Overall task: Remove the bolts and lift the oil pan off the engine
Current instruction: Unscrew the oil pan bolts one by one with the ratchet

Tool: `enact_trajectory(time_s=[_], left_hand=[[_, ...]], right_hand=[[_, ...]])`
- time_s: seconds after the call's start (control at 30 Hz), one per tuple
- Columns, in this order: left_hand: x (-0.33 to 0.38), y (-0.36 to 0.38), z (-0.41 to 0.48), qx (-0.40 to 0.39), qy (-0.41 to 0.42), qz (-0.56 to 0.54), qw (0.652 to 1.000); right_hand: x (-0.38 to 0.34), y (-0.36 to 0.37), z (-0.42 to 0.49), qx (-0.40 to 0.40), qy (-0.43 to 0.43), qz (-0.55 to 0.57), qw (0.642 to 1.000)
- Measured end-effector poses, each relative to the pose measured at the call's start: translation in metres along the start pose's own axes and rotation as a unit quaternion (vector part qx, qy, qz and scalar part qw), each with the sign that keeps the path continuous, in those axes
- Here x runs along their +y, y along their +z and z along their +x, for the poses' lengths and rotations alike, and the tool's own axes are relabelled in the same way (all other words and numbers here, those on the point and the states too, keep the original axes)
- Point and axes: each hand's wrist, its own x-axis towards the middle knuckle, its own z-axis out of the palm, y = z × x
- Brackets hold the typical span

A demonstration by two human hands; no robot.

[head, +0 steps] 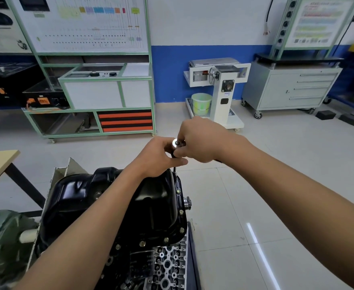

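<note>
Both my left hand (pixel 158 156) and right hand (pixel 201 141) grasp the ratchet (pixel 175 143) above the far right corner of the black oil pan (pixel 113 201), its extension (pixel 174 169) running straight down to the corner bolt directly beneath them.

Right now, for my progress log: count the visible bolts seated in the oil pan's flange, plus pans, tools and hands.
Flange bolts: 6
Oil pan: 1
Ratchet: 1
Hands: 2 (left hand, right hand)
Total: 10
</note>
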Motion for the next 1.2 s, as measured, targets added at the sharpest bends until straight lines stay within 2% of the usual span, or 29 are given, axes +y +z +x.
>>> enact_trajectory(time_s=[0.13, 0.3, 0.4, 0.5, 0.73, 0.87, 0.97, 1.1, 1.2], left_hand=[[0.001, -0.006, -0.002, -0.032, -0.009, -0.036, 0.999], [0.002, -0.01, 0.001, -0.076, -0.019, -0.047, 0.996], [0.0, -0.011, 0.005, -0.069, -0.026, -0.025, 0.997], [-0.002, -0.009, 0.005, -0.032, -0.04, -0.033, 0.998], [0.0, -0.002, 0.004, -0.006, -0.067, -0.08, 0.995], [0.001, -0.002, 0.004, -0.002, -0.041, -0.074, 0.996], [0.002, -0.003, 0.004, 0.003, -0.039, -0.06, 0.997], [0.001, -0.005, 0.003, -0.004, -0.029, -0.074, 0.997], [-0.001, -0.007, 0.002, -0.017, -0.027, -0.082, 0.996]], right_hand=[[0.002, -0.005, -0.002, 0.027, -0.049, -0.11, 0.992], [0.008, -0.002, 0.002, -0.003, -0.145, -0.087, 0.986], [0.006, 0.002, 0.002, 0.007, -0.183, -0.076, 0.98], [0.006, 0.004, 0.004, 0.024, -0.155, -0.071, 0.985], [0.005, -0.001, 0.005, 0.062, -0.009, -0.078, 0.995], [0.004, 0.006, 0.005, 0.044, 0.055, 0.03, 0.997], [0.002, 0.013, 0.006, 0.058, 0.099, 0.083, 0.99], [0.001, 0.009, 0.007, 0.049, 0.087, 0.099, 0.99], [0.0, 0.001, 0.008, 0.026, 0.042, 0.044, 0.998]])
